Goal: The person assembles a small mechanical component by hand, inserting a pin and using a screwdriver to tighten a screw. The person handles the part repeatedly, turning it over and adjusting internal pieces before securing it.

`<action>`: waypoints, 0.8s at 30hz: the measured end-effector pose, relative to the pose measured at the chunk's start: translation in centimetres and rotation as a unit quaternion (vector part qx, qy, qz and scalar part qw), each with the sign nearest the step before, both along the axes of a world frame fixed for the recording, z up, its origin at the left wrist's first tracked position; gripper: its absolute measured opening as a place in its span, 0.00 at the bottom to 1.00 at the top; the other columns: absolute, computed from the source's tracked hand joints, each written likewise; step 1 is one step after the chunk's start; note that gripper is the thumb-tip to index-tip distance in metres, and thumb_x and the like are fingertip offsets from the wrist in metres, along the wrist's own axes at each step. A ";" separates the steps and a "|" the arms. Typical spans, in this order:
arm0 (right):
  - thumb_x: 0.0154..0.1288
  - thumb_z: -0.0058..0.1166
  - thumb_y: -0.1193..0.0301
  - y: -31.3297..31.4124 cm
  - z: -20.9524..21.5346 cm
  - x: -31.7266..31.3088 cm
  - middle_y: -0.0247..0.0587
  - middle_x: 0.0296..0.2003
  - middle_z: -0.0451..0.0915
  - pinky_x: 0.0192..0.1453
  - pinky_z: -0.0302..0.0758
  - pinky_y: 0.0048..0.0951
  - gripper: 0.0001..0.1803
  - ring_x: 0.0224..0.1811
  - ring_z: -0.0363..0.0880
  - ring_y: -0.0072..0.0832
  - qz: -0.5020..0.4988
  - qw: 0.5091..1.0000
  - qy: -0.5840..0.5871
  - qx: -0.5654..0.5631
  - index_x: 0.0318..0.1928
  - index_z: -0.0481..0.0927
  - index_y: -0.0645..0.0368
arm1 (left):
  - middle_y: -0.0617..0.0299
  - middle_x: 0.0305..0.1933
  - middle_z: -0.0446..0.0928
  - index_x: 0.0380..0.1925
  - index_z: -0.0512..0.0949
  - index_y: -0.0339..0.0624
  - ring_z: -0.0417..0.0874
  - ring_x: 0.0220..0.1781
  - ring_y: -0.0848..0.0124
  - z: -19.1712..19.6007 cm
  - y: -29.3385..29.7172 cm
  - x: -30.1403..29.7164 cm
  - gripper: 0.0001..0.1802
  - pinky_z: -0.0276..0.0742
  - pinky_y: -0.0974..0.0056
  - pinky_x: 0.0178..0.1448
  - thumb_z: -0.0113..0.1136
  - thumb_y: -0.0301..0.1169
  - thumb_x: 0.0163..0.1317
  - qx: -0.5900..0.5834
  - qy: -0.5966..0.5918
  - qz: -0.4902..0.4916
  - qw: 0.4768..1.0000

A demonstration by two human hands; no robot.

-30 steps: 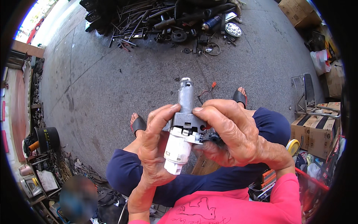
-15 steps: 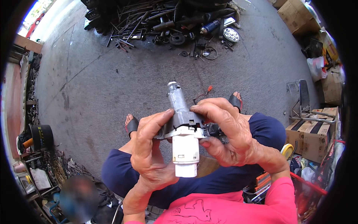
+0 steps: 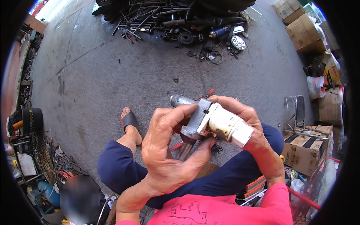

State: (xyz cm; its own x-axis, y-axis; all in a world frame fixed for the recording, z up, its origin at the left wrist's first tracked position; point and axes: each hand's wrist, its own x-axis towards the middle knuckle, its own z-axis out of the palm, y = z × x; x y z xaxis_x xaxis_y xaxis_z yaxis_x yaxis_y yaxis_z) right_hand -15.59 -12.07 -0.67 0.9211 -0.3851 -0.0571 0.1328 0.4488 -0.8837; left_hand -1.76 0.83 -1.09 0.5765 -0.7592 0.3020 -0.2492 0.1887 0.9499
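Since half a second ago the metal-and-plastic part [image 3: 210, 122] has swung round: white plastic cylinder [image 3: 229, 126] now points right, grey metal tube [image 3: 179, 100] left. Left hand [image 3: 168, 150] is clamped on the part, forefinger over its top, thumb under it. Right hand [image 3: 247, 120] cups it from behind, fingers closed round the white end. Part sits above the person's knees; scrap pile [image 3: 176, 18] lies well beyond it, cardboard boxes [image 3: 305, 144] to its right.

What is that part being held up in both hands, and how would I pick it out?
Start at the grey concrete floor, then drop to the seated person's lap. The left hand and right hand grip a grey metal part with a white plastic end. Its white cylinder, tilted down-right, sets it apart from the dark scrap pile beyond.
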 end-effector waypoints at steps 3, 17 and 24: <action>0.73 0.45 0.65 0.3 -0.7 0.1 0.48 0.54 0.74 0.59 0.74 0.32 0.26 0.56 0.75 0.31 -0.036 0.998 -0.026 0.044 0.63 0.62 0.71 | 0.57 0.38 0.74 0.50 0.74 0.34 0.78 0.36 0.72 0.6 -0.2 0.3 0.32 0.75 0.71 0.38 0.73 0.22 0.39 0.018 -0.003 -0.012 1.000; 0.71 0.45 0.65 0.1 -0.5 1.6 0.43 0.30 0.79 0.39 0.78 0.27 0.16 0.30 0.79 0.24 -0.058 0.979 0.162 0.112 0.45 0.76 0.67 | 0.55 0.48 0.77 0.56 0.68 0.32 0.81 0.47 0.70 0.8 -0.2 0.4 0.31 0.79 0.67 0.52 0.67 0.17 0.49 0.090 0.278 -0.094 0.952; 0.68 0.48 0.71 0.9 -0.6 1.6 0.40 0.42 0.80 0.45 0.74 0.23 0.17 0.42 0.78 0.22 -0.158 0.939 0.167 -0.257 0.55 0.74 0.63 | 0.51 0.46 0.76 0.56 0.67 0.27 0.81 0.46 0.67 0.7 -0.4 0.9 0.31 0.83 0.63 0.50 0.68 0.18 0.51 0.101 0.433 -0.130 0.886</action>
